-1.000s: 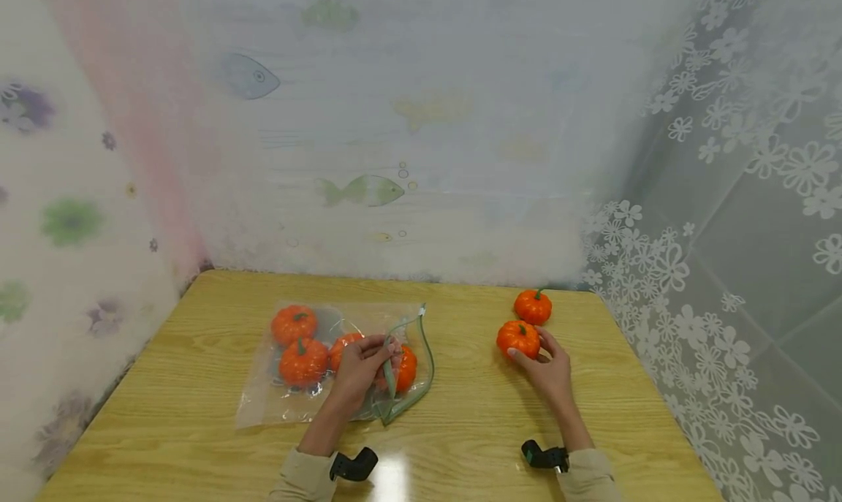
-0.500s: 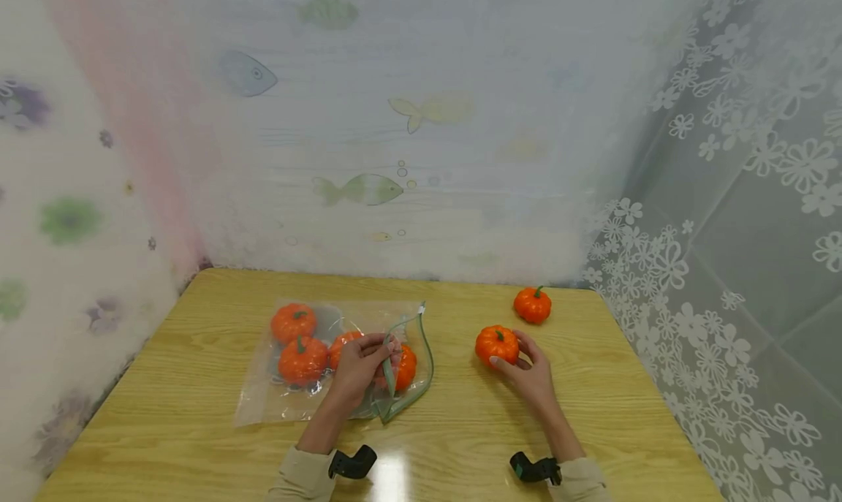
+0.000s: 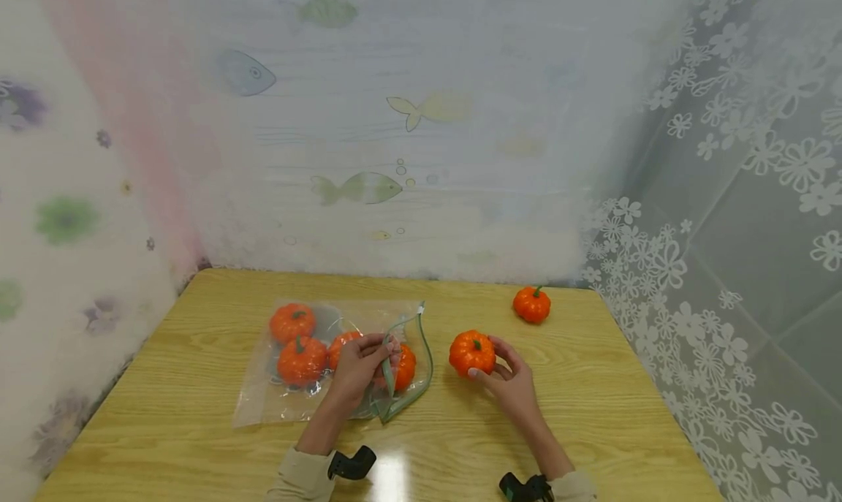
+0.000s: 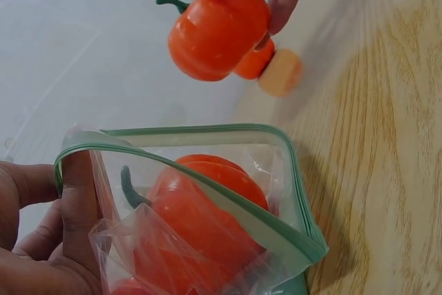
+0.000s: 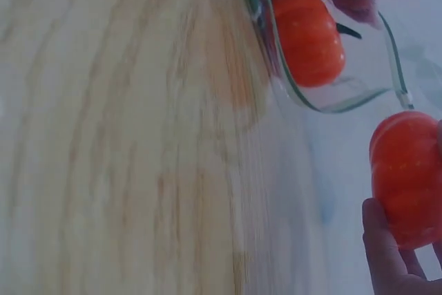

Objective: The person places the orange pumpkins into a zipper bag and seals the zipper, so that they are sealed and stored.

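A clear zip bag [image 3: 253, 407] with a green-edged mouth lies on the left of the table, its mouth spread toward the right. Several small orange pumpkins [image 3: 302, 362] are inside, one of them close to the mouth [image 4: 200, 233]. My left hand [image 3: 357, 370] pinches the bag's upper edge, fingers on both sides of the green strip. To the right of the mouth, my right hand [image 3: 511, 381] grips another orange pumpkin [image 3: 472, 353] with a green stem, thumb in front and fingers behind. In the left wrist view this pumpkin [image 4: 219, 32] is held apart from the bag.
One more pumpkin [image 3: 531, 305] stands near the back right corner of the wooden table [image 3: 454, 443]. A patterned curtain [image 3: 421, 232] hangs behind the table's far edge, with flowered sheets at both sides.
My right hand has carried its pumpkin leftward, away from the one at the back right and closer to the bag's mouth. The left hand and the bag have stayed in place.
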`<state>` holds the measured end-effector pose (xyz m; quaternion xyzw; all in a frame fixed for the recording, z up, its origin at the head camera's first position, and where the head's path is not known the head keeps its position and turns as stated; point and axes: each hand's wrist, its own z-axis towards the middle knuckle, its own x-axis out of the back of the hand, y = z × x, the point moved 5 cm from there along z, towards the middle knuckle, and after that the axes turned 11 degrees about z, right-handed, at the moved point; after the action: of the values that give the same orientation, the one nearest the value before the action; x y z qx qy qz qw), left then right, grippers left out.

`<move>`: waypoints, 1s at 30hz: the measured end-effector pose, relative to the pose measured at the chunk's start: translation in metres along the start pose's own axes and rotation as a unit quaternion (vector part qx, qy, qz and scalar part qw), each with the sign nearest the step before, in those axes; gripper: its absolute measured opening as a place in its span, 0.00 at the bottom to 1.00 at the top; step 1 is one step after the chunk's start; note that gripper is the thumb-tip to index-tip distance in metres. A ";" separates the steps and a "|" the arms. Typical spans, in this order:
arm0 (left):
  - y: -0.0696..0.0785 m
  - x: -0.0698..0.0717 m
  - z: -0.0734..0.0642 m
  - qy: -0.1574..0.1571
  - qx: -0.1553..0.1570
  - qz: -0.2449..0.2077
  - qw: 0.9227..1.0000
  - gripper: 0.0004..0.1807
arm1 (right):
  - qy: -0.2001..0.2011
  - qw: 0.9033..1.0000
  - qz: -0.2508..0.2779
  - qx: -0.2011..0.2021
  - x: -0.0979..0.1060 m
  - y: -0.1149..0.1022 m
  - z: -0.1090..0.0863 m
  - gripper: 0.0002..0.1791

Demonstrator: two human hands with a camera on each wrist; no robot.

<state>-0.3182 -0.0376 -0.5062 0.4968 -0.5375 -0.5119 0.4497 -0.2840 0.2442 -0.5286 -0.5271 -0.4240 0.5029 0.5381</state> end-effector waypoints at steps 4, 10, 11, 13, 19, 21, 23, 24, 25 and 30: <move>-0.002 0.000 0.001 -0.002 -0.002 -0.005 1.000 0.13 | -0.012 1.000 -0.009 -0.003 -0.009 0.003 -0.006 0.36; -0.004 0.000 0.002 -0.006 -0.001 -0.006 1.000 0.13 | -0.051 0.999 -0.011 -0.007 -0.025 0.004 -0.017 0.37; -0.004 0.000 0.002 -0.008 -0.002 -0.006 1.000 0.13 | -0.062 0.998 -0.011 -0.009 -0.028 0.004 -0.018 0.37; -0.003 -0.001 0.002 -0.013 -0.003 -0.001 1.000 0.13 | -0.086 0.996 -0.011 -0.018 -0.034 0.006 -0.021 0.38; -0.003 -0.003 0.002 -0.024 0.002 0.003 1.000 0.14 | -0.162 0.986 -0.012 -0.039 -0.049 0.010 -0.029 0.39; -0.003 -0.003 0.001 -0.026 -0.001 -0.001 1.000 0.14 | -0.170 0.985 -0.014 -0.039 -0.053 0.011 -0.030 0.39; -0.002 -0.003 0.001 -0.027 -0.007 -0.003 1.000 0.14 | -0.170 0.985 -0.016 -0.032 -0.056 0.011 -0.029 0.39; -0.002 -0.003 0.001 -0.025 -0.009 -0.005 1.000 0.13 | -0.166 0.986 -0.016 -0.028 -0.057 0.011 -0.029 0.39; -0.002 -0.003 0.000 -0.024 -0.012 -0.003 1.000 0.13 | -0.163 0.986 -0.016 -0.023 -0.059 0.011 -0.028 0.39; -0.001 -0.003 0.000 -0.021 -0.012 0.014 1.000 0.13 | -0.150 0.988 -0.019 -0.008 -0.067 0.011 -0.025 0.39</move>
<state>-0.3177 -0.0349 -0.5073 0.4734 -0.5474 -0.5219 0.4514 -0.2691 0.1743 -0.5365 -0.4414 -0.5137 0.5630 0.4736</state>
